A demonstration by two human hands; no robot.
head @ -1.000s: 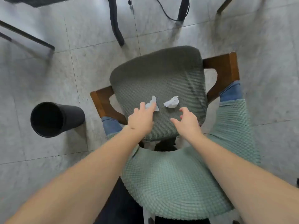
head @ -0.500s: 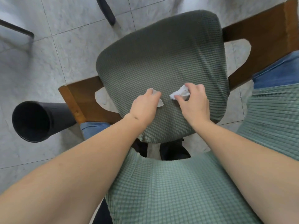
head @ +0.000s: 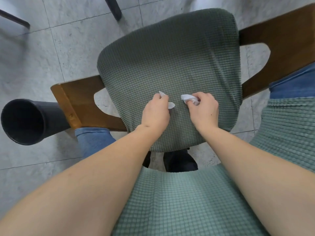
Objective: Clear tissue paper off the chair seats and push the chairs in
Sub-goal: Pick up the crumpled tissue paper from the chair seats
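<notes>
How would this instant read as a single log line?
phase: picking up tissue | left hand: grips left tissue | right hand: grips right tissue | on: chair seat | bin: left, open

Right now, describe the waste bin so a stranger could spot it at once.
Start at the green fabric chair seat in the middle, then go to its brown wooden armrest on the left side. Just beyond stands the black round plastic bin on the grey tiled floor, the only open-mouthed dark container there.
</notes>
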